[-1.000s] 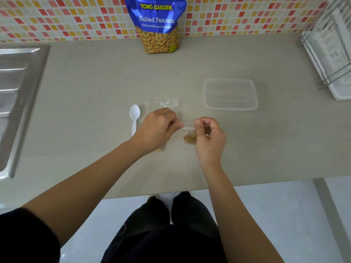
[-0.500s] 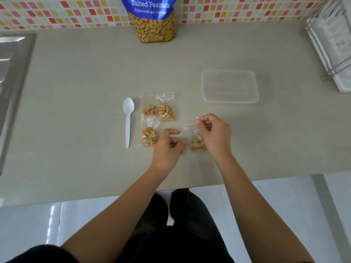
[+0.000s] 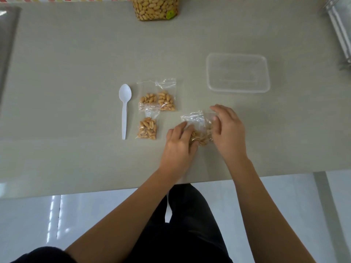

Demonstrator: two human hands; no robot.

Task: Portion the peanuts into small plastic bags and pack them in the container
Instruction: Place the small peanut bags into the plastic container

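Observation:
A small clear bag of peanuts [image 3: 198,128] lies on the counter between my hands. My left hand [image 3: 178,145] grips its lower left side, fingers over the nuts. My right hand [image 3: 228,131] covers its right side, fingers curled on the plastic. Three filled small bags lie to the left: two side by side [image 3: 148,99] [image 3: 167,100] and one below them [image 3: 147,128]. The clear plastic container [image 3: 266,73] stands empty at the upper right. The big peanut pouch [image 3: 155,8] stands at the back.
A white plastic spoon [image 3: 124,111] lies left of the filled bags. A steel sink edge [image 3: 7,35] is at the far left. A wire dish rack [image 3: 340,29] sits at the far right. The counter's front edge runs just below my wrists.
My head tilted down and closer. Both hands lowered the bag onto the counter; my left hand moved right onto its lower part, and my right hand came down over its right side.

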